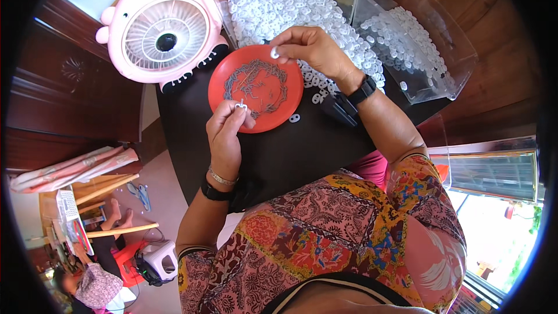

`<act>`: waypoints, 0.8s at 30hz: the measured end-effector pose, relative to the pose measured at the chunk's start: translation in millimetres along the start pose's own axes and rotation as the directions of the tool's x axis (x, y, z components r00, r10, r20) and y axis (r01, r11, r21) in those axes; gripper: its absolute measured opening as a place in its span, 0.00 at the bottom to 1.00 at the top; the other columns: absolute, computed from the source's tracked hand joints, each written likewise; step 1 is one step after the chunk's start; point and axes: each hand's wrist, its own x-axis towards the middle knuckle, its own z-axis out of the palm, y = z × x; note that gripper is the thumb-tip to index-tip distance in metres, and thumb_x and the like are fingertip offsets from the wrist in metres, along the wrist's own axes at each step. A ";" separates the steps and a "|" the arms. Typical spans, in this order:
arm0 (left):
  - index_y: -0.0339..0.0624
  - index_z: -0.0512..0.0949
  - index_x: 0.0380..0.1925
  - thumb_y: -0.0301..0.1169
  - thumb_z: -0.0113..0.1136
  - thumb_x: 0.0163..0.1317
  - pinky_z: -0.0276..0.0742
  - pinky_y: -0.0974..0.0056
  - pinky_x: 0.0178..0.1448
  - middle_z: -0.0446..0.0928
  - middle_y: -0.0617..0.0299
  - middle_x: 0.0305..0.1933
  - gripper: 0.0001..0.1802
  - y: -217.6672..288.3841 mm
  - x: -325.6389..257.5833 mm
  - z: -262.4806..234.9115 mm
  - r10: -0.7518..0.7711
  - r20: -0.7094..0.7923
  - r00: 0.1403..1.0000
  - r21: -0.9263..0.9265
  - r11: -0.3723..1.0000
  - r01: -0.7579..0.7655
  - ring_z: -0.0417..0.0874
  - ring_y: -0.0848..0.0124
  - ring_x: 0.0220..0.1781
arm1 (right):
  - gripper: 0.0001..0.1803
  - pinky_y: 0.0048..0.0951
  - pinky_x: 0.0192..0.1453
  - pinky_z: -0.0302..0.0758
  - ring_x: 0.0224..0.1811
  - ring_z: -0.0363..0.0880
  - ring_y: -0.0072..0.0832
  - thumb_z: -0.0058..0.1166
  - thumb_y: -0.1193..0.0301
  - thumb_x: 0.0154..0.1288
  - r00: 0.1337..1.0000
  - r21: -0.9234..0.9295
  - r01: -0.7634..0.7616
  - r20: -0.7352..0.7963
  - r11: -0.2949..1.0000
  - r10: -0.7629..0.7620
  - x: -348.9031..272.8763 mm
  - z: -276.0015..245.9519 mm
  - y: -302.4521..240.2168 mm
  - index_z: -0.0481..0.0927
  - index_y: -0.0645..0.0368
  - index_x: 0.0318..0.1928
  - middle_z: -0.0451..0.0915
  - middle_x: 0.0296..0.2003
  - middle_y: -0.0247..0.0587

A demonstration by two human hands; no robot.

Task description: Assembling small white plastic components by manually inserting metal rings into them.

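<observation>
My left hand [225, 134] pinches a small white plastic piece [240, 106] over the near-left rim of a red plate [293, 96]. A thin grey bit sticks up from that piece. Above the plate's far right rim, my right hand [317, 52] holds another small white plastic piece [274, 52] between thumb and fingers. On the plate, many short thin grey metal parts [232, 77] lie in a rough ring, with some scattered inside it; whether they are springs or pins I cannot tell. One loose two-hole white piece [294, 118] lies on the dark table beside the plate.
A large heap of white pieces [285, 9] spreads behind the plate. At the right stands a clear bin [459, 78] with more. A pink fan [165, 40] stands at the far left. Another person [102, 285] is at the lower left, near a red stool [131, 261] and blue slippers [140, 196].
</observation>
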 end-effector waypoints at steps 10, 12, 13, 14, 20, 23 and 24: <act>0.34 0.76 0.31 0.30 0.49 0.65 0.69 0.71 0.42 0.79 0.60 0.31 0.10 36.9 27.1 34.5 0.027 0.052 0.998 -0.016 1.000 -0.026 0.77 0.76 0.35 | 0.08 0.20 0.40 0.76 0.35 0.81 0.19 0.55 0.75 0.64 1.000 0.308 0.027 -0.015 0.951 -0.024 -23.0 42.9 -26.9 0.80 0.62 0.43 0.83 0.35 0.37; 0.34 0.75 0.33 0.30 0.47 0.65 0.70 0.70 0.42 0.79 0.57 0.33 0.11 30.0 35.0 40.0 0.060 0.067 0.996 -0.026 0.998 -0.059 0.78 0.73 0.35 | 0.07 0.19 0.39 0.75 0.34 0.79 0.17 0.56 0.75 0.64 0.997 0.333 0.071 -0.042 0.940 -0.060 -24.5 40.8 -26.8 0.80 0.62 0.42 0.83 0.34 0.35; 0.33 0.74 0.34 0.31 0.45 0.66 0.70 0.69 0.43 0.79 0.55 0.34 0.12 25.6 37.0 41.6 0.093 0.077 0.993 -0.042 0.995 -0.090 0.79 0.71 0.36 | 0.07 0.17 0.38 0.74 0.32 0.77 0.16 0.56 0.76 0.64 0.996 0.342 0.089 -0.036 0.936 -0.082 -25.1 37.1 -28.2 0.80 0.62 0.42 0.82 0.32 0.34; 0.32 0.74 0.35 0.31 0.44 0.66 0.71 0.69 0.43 0.79 0.54 0.34 0.12 23.4 39.6 43.4 0.115 0.089 0.989 -0.031 0.993 -0.113 0.79 0.71 0.36 | 0.07 0.17 0.38 0.74 0.32 0.77 0.16 0.56 0.76 0.64 0.995 0.349 0.100 -0.051 0.932 -0.088 -25.7 32.6 -28.2 0.80 0.62 0.42 0.82 0.32 0.34; 0.33 0.75 0.32 0.29 0.48 0.65 0.72 0.69 0.40 0.79 0.57 0.32 0.10 21.3 40.4 63.8 0.136 0.032 0.990 -0.120 0.984 -0.131 0.79 0.72 0.34 | 0.06 0.15 0.36 0.73 0.31 0.76 0.15 0.56 0.78 0.62 0.998 0.278 0.006 0.058 0.960 -0.023 -32.8 9.9 -28.0 0.80 0.63 0.41 0.81 0.30 0.32; 0.32 0.75 0.32 0.29 0.47 0.65 0.72 0.69 0.41 0.79 0.56 0.32 0.10 18.0 39.1 62.4 0.137 0.042 0.990 -0.109 0.985 -0.132 0.79 0.71 0.34 | 0.08 0.16 0.36 0.73 0.32 0.77 0.15 0.56 0.77 0.62 0.994 0.317 -0.004 0.106 0.949 -0.032 -32.3 7.9 -25.7 0.80 0.63 0.42 0.82 0.33 0.32; 0.32 0.75 0.32 0.29 0.47 0.65 0.72 0.69 0.41 0.79 0.56 0.32 0.10 18.3 39.0 60.6 0.134 0.045 0.990 -0.105 0.986 -0.129 0.79 0.71 0.34 | 0.10 0.15 0.35 0.74 0.31 0.77 0.15 0.57 0.76 0.61 0.994 0.365 -0.025 0.107 0.930 -0.015 -31.1 9.3 -25.0 0.80 0.63 0.44 0.82 0.33 0.32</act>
